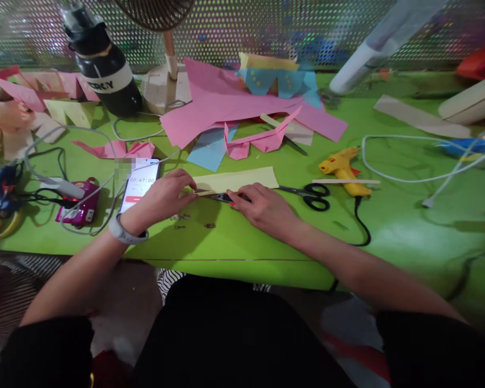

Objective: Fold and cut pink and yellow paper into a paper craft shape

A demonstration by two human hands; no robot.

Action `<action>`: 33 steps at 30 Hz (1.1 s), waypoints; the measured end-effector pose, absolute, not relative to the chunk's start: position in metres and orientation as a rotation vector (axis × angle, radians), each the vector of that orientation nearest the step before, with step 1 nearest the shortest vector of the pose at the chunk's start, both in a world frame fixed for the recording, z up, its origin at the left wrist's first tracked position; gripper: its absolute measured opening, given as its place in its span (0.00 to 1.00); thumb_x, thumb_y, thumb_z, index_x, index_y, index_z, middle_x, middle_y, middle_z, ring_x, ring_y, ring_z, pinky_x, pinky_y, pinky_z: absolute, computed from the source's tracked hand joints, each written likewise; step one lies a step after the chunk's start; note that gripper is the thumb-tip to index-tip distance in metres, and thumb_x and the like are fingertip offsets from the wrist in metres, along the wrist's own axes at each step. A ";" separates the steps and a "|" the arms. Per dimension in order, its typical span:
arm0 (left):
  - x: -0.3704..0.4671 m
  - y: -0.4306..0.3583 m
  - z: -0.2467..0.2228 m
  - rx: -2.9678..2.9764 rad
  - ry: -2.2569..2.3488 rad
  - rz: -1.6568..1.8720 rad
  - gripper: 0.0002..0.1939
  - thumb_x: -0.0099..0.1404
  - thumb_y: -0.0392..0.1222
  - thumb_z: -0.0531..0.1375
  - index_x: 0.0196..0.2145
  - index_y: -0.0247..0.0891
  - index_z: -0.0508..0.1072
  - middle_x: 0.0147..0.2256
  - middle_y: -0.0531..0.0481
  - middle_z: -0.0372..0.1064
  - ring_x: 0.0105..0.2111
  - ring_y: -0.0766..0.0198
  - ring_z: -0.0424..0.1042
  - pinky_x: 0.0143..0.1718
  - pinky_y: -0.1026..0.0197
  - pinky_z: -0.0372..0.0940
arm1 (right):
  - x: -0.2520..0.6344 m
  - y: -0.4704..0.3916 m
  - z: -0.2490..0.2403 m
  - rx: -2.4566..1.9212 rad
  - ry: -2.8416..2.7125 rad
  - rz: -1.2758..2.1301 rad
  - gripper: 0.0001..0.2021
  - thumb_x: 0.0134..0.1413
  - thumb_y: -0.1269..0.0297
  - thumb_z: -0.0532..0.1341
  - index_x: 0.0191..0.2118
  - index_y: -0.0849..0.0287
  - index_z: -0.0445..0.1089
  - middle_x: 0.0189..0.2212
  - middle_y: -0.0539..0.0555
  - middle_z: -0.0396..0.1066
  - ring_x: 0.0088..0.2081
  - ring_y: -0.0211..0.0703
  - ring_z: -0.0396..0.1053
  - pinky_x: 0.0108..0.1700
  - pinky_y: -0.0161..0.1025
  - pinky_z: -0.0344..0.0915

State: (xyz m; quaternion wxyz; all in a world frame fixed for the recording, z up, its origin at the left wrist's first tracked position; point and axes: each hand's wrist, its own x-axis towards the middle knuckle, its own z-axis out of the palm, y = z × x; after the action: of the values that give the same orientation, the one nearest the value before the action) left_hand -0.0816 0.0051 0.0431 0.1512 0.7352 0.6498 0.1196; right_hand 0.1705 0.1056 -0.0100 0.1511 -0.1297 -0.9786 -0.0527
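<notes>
A pale yellow paper strip [242,178] lies in front of me, with a narrow fold or band along its near edge. My left hand [165,194] pinches the left end of that edge between thumb and fingers. At the right part of the edge, my right hand [267,210] is closed, fingers curled over a slim dark metal tool [220,197] with a black and red end. Its kind is partly hidden by the fingers. Black-handled scissors [317,196] lie right of the strip, blades pointing left. Several tiny metal pieces [209,226] sit near my side of it.
A yellow glue gun [345,170] lies to the right. A phone [145,175] showing a timer is beside my left hand. Pink paper [226,110] and folded shapes cover the back. A black bottle [109,81], cables and a purple device [81,205] stand left.
</notes>
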 end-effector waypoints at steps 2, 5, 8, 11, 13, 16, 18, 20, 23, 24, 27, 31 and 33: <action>-0.091 0.017 0.044 2.076 1.774 0.280 0.11 0.66 0.42 0.58 0.40 0.33 0.76 0.39 0.41 0.72 0.40 0.55 0.72 0.45 0.52 0.67 | 0.170 0.105 -0.010 -0.368 -2.794 -0.165 0.15 0.68 0.66 0.54 0.53 0.66 0.72 0.38 0.61 0.73 0.38 0.47 0.64 0.36 0.42 0.63; -0.103 0.027 0.043 2.017 1.691 0.293 0.10 0.63 0.42 0.59 0.38 0.35 0.76 0.38 0.43 0.72 0.38 0.58 0.71 0.42 0.54 0.66 | 0.170 0.105 -0.010 -0.360 -2.784 -0.162 0.15 0.68 0.67 0.54 0.53 0.66 0.72 0.38 0.62 0.73 0.38 0.47 0.65 0.36 0.42 0.63; -0.108 0.030 0.041 1.970 1.659 0.311 0.10 0.63 0.42 0.59 0.38 0.35 0.76 0.38 0.43 0.72 0.39 0.59 0.71 0.42 0.56 0.65 | 0.170 0.105 -0.010 -0.359 -2.784 -0.138 0.15 0.68 0.67 0.53 0.53 0.65 0.72 0.38 0.62 0.73 0.38 0.47 0.65 0.36 0.43 0.63; -0.110 0.031 0.039 1.937 1.635 0.304 0.11 0.62 0.44 0.59 0.38 0.36 0.75 0.38 0.43 0.72 0.38 0.60 0.71 0.40 0.57 0.65 | 0.170 0.106 -0.010 -0.361 -2.792 -0.108 0.15 0.69 0.67 0.53 0.53 0.66 0.72 0.38 0.62 0.73 0.38 0.47 0.64 0.36 0.42 0.63; -0.109 0.032 0.039 1.922 1.632 0.303 0.11 0.62 0.45 0.59 0.38 0.36 0.75 0.38 0.44 0.72 0.38 0.60 0.71 0.40 0.57 0.65 | 0.170 0.106 -0.011 -0.351 -2.796 -0.097 0.16 0.69 0.66 0.53 0.53 0.66 0.72 0.38 0.62 0.73 0.38 0.47 0.64 0.35 0.42 0.62; -0.108 0.033 0.040 1.901 1.650 0.290 0.12 0.61 0.45 0.59 0.38 0.35 0.75 0.38 0.44 0.72 0.37 0.61 0.71 0.39 0.58 0.65 | 0.171 0.105 -0.010 -0.362 -2.803 -0.091 0.15 0.69 0.67 0.52 0.53 0.65 0.72 0.38 0.62 0.73 0.38 0.47 0.64 0.35 0.42 0.62; -0.107 0.034 0.040 1.886 1.652 0.270 0.12 0.61 0.45 0.59 0.38 0.35 0.75 0.38 0.44 0.72 0.36 0.61 0.70 0.39 0.58 0.65 | 0.172 0.105 -0.010 -0.389 -2.810 -0.091 0.15 0.69 0.67 0.52 0.53 0.64 0.72 0.38 0.62 0.73 0.38 0.46 0.64 0.35 0.42 0.62; -0.107 0.036 0.040 1.879 1.641 0.250 0.12 0.61 0.45 0.58 0.38 0.35 0.75 0.37 0.44 0.72 0.36 0.61 0.70 0.38 0.58 0.64 | 0.173 0.104 -0.009 -0.393 -2.814 -0.098 0.15 0.69 0.67 0.53 0.54 0.64 0.72 0.38 0.61 0.73 0.38 0.46 0.64 0.36 0.42 0.62; -0.108 0.038 0.039 1.897 1.625 0.231 0.12 0.61 0.44 0.58 0.38 0.35 0.75 0.38 0.44 0.72 0.37 0.61 0.70 0.39 0.58 0.64 | 0.174 0.104 -0.007 -0.360 -2.817 -0.122 0.16 0.68 0.66 0.53 0.54 0.66 0.72 0.37 0.61 0.73 0.38 0.47 0.64 0.36 0.42 0.62; -0.108 0.038 0.038 1.906 1.624 0.225 0.12 0.61 0.45 0.58 0.38 0.35 0.74 0.38 0.44 0.72 0.37 0.61 0.70 0.39 0.58 0.64 | 0.174 0.104 -0.007 -0.354 -2.817 -0.131 0.16 0.68 0.66 0.54 0.54 0.66 0.72 0.37 0.61 0.73 0.38 0.47 0.64 0.36 0.42 0.63; -0.111 0.039 0.035 1.913 1.621 0.202 0.14 0.61 0.45 0.58 0.40 0.34 0.73 0.40 0.43 0.71 0.37 0.60 0.69 0.40 0.57 0.64 | 0.174 0.103 -0.006 -0.350 -2.808 -0.149 0.16 0.68 0.66 0.54 0.53 0.67 0.72 0.37 0.61 0.73 0.37 0.47 0.64 0.35 0.42 0.63; -0.112 0.040 0.032 1.915 1.604 0.211 0.14 0.61 0.46 0.57 0.41 0.34 0.72 0.40 0.42 0.70 0.38 0.59 0.69 0.41 0.57 0.64 | 0.175 0.102 -0.006 -0.352 -2.800 -0.131 0.15 0.67 0.67 0.54 0.53 0.67 0.72 0.37 0.62 0.73 0.37 0.47 0.64 0.35 0.42 0.63; -0.112 0.041 0.032 1.907 1.596 0.198 0.14 0.61 0.45 0.57 0.41 0.34 0.72 0.41 0.42 0.70 0.38 0.59 0.68 0.41 0.57 0.64 | 0.175 0.101 -0.007 -0.364 -2.800 -0.113 0.15 0.68 0.67 0.54 0.53 0.67 0.72 0.37 0.62 0.73 0.38 0.47 0.64 0.35 0.42 0.63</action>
State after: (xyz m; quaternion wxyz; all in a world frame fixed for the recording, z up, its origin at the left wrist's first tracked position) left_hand -0.1124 0.0413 0.0323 0.3177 0.7249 0.6066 0.0751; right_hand 0.1746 0.1010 -0.0065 0.1570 -0.1273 -0.9786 -0.0395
